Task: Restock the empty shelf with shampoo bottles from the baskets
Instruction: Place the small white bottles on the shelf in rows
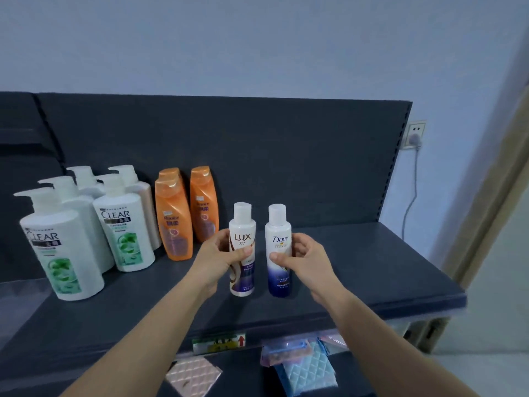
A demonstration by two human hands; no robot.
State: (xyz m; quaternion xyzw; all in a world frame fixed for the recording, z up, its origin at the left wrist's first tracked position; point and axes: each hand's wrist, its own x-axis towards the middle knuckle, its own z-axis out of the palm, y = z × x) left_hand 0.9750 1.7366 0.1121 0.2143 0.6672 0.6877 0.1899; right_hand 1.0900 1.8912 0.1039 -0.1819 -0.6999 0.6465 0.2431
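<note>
A small white Lux bottle (242, 233) stands upright on the dark shelf (372, 267), with my left hand (220, 253) wrapped around its middle. Just to its right a white and blue Dove bottle (279, 270) stands upright too, gripped by my right hand (303, 256). The two bottles are a small gap apart. Further left on the shelf stand several white Clear pump bottles (123, 224) and three orange bottles (173, 222), two in front and one behind. No basket is in view.
The shelf's dark back panel (286, 156) rises behind the bottles. Bare shelf surface lies to the right of the Dove bottle. Packaged quilted cloths (303, 368) lie on the lower shelf. A wall socket with a cable (415, 136) is at the right.
</note>
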